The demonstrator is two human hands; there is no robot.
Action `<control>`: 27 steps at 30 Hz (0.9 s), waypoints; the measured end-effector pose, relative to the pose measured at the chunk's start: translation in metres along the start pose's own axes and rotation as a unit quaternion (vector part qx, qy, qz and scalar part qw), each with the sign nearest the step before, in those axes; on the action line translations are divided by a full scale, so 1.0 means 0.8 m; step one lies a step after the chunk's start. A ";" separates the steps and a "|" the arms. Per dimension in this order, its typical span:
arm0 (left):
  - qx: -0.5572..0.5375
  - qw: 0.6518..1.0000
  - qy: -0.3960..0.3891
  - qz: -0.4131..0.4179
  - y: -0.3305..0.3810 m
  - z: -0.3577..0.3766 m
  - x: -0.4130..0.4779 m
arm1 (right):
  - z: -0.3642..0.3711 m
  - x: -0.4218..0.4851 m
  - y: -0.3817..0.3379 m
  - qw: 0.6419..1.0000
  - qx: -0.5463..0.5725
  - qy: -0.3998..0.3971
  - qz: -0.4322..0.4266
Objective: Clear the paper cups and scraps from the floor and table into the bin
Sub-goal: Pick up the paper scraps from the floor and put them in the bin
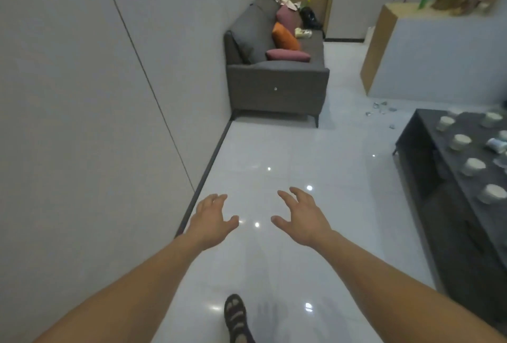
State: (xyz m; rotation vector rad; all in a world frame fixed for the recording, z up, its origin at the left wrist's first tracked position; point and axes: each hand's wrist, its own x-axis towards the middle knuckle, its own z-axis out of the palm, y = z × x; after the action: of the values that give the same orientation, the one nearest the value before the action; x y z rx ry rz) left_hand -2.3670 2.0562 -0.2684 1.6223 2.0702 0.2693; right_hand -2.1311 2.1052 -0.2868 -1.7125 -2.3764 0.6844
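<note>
Paper cups (462, 142) on dark table (470, 124)

Nothing readable is showing: no text, label, brand or number. The paper cups (462, 142) standing on the dark table (411, 134) are looking plain white, and the tipped cup (496, 145) is carrying a bluish mark too blurred to read.

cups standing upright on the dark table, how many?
5 upright cups: far-left, far-right, middle, next, nearest. Plus a tipped cup. Others may be cut off at the right edge.
</note>
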 end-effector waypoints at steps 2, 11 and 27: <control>0.002 1.000 -0.013 0.028 0.025 0.002 0.058 | -0.017 0.037 0.021 1.000 -0.007 0.014 0.023; 0.008 0.988 -0.056 0.145 0.144 -0.020 0.302 | -0.100 0.191 0.112 0.987 -0.011 0.057 0.147; 0.069 0.967 -0.115 0.216 0.437 0.042 0.607 | -0.258 0.419 0.383 0.970 0.014 0.081 0.228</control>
State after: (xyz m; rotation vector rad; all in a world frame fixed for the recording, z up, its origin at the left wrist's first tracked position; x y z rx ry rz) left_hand -2.1354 2.6089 -0.2669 2.0746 1.5795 0.0756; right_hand -1.9064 2.5506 -0.2875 -2.2308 -1.8697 0.5986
